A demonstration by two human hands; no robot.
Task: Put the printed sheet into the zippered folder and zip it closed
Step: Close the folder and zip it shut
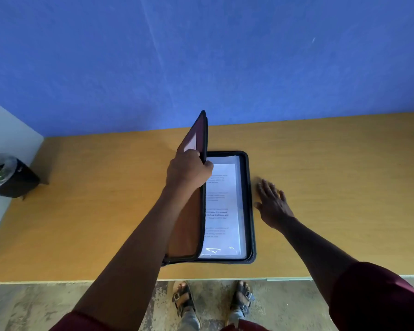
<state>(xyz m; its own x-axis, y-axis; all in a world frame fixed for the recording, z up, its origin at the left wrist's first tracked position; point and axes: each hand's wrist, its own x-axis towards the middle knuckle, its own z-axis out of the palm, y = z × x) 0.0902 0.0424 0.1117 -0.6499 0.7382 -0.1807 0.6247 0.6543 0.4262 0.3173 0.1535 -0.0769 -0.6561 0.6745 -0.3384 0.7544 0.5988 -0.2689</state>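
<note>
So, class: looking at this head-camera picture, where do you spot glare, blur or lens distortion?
Head view: glare streaks sit on the clear sleeve near the bottom of the printed sheet; its text is too soft to read; the right hand is slightly motion-blurred, the left hand on the folder cover sharper; the wide lens bows the table edges; lighting is dim and bluish.
</note>
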